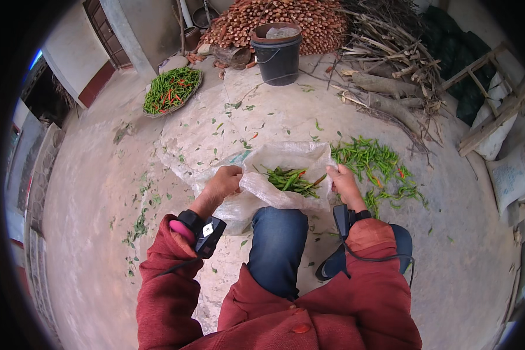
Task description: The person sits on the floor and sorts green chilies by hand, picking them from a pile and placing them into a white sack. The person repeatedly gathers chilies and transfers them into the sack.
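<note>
A white woven plastic sack (271,197) lies in front of me, its mouth spread wide, with green and a few reddish chili peppers (291,180) inside. My left hand (224,183) grips the left edge of the sack's mouth. On the opposite edge, the fingers of my right hand (344,181) pinch the rim. Just beyond my right hand, a loose heap of green chilies (372,159) with a few red ones is spread on the concrete floor. Farther off at the upper left, a round shallow basket (188,103) is piled with green and red chilies.
A black bucket (276,61) stands before stacked cut stalks (319,26). Branches and logs (389,85) lie at the upper right, near a wooden frame (498,118) and a filled sack (514,175). Leaves are scattered over the floor.
</note>
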Tool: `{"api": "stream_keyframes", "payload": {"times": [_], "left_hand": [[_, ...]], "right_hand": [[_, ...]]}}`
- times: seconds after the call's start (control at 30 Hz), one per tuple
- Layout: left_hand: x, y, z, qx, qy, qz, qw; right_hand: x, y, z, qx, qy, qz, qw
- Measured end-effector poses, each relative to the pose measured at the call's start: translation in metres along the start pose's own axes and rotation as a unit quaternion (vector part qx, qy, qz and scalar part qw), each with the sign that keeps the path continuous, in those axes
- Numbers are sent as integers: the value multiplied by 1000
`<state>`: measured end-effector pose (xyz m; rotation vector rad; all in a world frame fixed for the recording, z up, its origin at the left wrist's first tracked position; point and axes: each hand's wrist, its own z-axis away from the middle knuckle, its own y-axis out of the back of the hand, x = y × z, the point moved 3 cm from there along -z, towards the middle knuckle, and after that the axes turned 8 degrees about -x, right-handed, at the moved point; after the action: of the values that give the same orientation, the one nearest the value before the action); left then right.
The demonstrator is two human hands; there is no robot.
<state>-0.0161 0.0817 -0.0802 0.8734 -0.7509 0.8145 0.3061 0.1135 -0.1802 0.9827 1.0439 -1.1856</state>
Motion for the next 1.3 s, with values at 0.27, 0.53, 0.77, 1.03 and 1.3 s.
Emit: {"api": "stream_keyframes", "payload": {"times": [0.27, 0.53, 0.77, 1.03, 1.3], "left_hand": [[37, 76, 35, 194, -166, 464, 848], [58, 214, 97, 175, -327, 494, 786], [22, 241, 82, 276, -269, 429, 817], [115, 154, 155, 410, -385, 47, 826], [127, 8, 150, 147, -335, -510, 778]], "right_hand": [[-143, -36, -12, -33, 140, -327, 934], [-237, -90, 8, -154, 207, -348, 901], [-215, -82, 18, -147, 153, -311, 926], [-204, -75, 21, -119, 154, -335, 922], [-205, -60, 30, -92, 177, -268, 942]]}}
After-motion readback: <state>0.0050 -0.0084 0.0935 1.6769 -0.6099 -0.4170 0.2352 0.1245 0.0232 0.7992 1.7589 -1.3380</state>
